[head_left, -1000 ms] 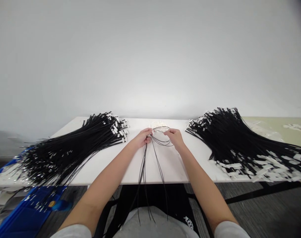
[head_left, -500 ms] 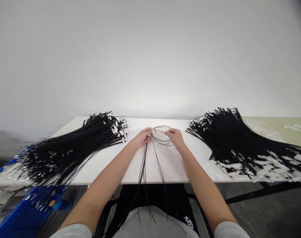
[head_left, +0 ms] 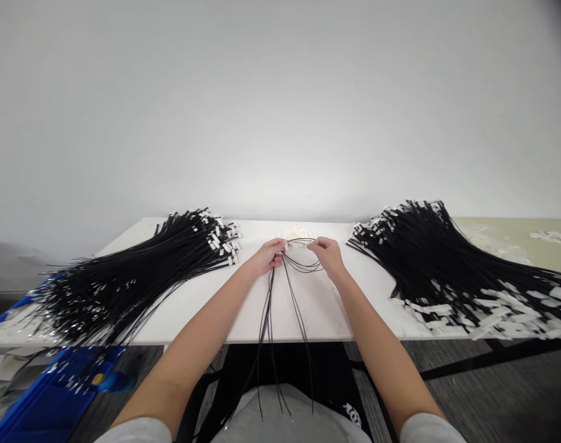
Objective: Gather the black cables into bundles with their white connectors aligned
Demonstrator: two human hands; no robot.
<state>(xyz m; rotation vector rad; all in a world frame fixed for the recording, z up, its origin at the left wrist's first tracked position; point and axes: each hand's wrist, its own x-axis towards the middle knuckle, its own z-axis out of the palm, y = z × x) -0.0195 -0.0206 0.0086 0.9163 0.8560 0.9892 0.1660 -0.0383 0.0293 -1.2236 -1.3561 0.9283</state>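
Note:
My left hand (head_left: 270,255) is closed on several thin black wires (head_left: 270,301), whose loose ends hang over the table's front edge toward my lap. Between the hands the wires curve in loops. My right hand (head_left: 325,251) pinches wire ends at the far side of those loops. A small white piece seems to sit at the left fingertips, too small to make out. Just beyond the hands lies a pile of small white connectors (head_left: 298,232) on the white table (head_left: 192,307).
On the left lies a large bundle of black wires (head_left: 146,264) with white connectors at one end, overhanging a blue bin (head_left: 53,394). Another bundle (head_left: 446,258) with white connectors at both ends fills the right. A clear plastic bag (head_left: 497,243) is behind it.
The wire loops between my hands have shifted slightly and the upper loop looks flatter. Both hands keep their hold in nearly the same place.

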